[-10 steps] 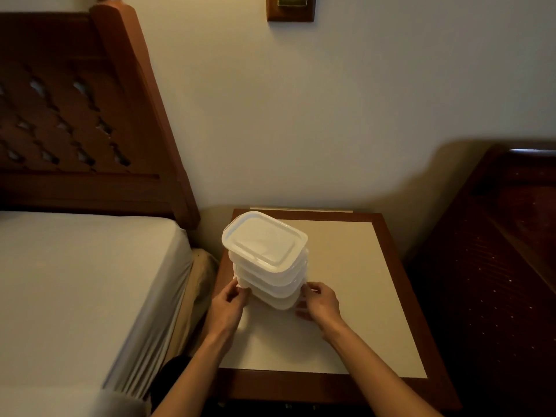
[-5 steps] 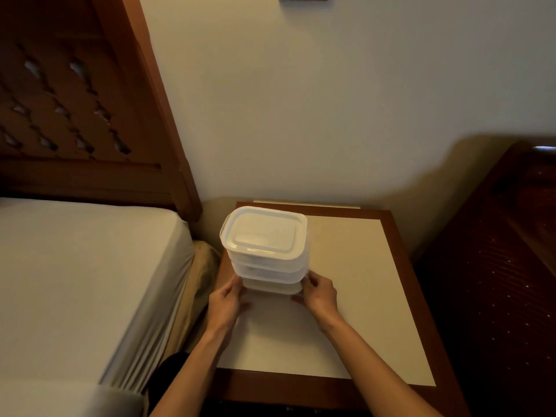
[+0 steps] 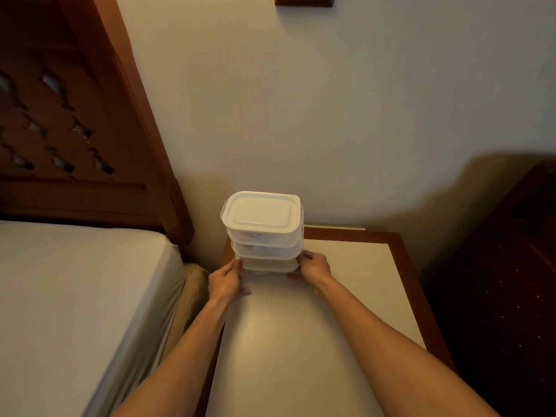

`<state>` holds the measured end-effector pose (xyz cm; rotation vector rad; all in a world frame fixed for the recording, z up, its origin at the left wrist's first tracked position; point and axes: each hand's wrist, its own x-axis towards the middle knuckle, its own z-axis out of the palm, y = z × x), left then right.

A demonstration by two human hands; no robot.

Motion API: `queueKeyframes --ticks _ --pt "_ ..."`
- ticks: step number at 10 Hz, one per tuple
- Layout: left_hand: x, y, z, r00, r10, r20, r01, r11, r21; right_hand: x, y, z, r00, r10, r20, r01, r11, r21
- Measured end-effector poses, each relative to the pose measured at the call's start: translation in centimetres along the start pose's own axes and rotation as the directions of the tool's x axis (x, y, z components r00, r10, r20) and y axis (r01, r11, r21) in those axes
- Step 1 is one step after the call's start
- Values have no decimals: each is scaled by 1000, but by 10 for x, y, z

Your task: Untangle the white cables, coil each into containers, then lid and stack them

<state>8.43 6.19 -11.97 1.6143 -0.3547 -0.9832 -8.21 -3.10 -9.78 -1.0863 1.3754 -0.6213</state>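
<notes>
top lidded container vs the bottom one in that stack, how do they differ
The top translucent white plastic container shows its whole flat lid and stands free of both hands; the bottom translucent container shows only its near side wall, its top covered by the stack. The left hand and right hand hold the bottom one at its two ends, with nothing touching the top one. Both are the same rounded rectangular shape, lined up over the wood-edged bedside table.

Stacked containers of translucent, smooth plastic with semi-glossy white lids. Bedside table: matt, smooth cream top panel framed in polished reddish-brown wood. Headboard: carved dark wood, low sheen. Mattress sheet: matt cloth. Wall: matt paint.
</notes>
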Motion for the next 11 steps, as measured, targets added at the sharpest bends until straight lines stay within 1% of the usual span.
queueKeyframes --ticks 2,3,4,5,6,7,8,9,10,11 --pt "21 15 10 1000 -21 13 21 999 -25 22 -18 3 999 12 29 -12 1000 -13" --pt "23 24 5 997 -70 43 71 997 -32 24 -23 0 996 83 28 -84 996 36" --pt "32 47 0 988 -91 -123 81 993 -83 25 -33 -3 981 180 -77 -169 977 127" --pt "37 87 6 984 -176 28 178 970 -165 18 -60 -5 969 222 -111 -192 954 232" --pt "28 118 21 916 -296 269 358 908 -219 -2 -92 -4 965 256 57 -261 915 308" --pt "25 126 37 867 -313 387 420 878 -231 -5 -107 2 947 276 162 -316 888 335" --pt "32 123 43 907 -260 330 359 888 -288 0 -107 9 948 268 175 -311 897 314" --pt "38 123 45 919 -220 326 319 901 -292 8 -108 7 942 290 166 -329 895 300" --pt "42 125 47 916 -228 329 325 903 -280 3 -115 4 938 310 152 -344 882 322" --pt "39 127 47 897 -220 382 343 893 -292 -2 -116 3 936 300 184 -347 878 330"
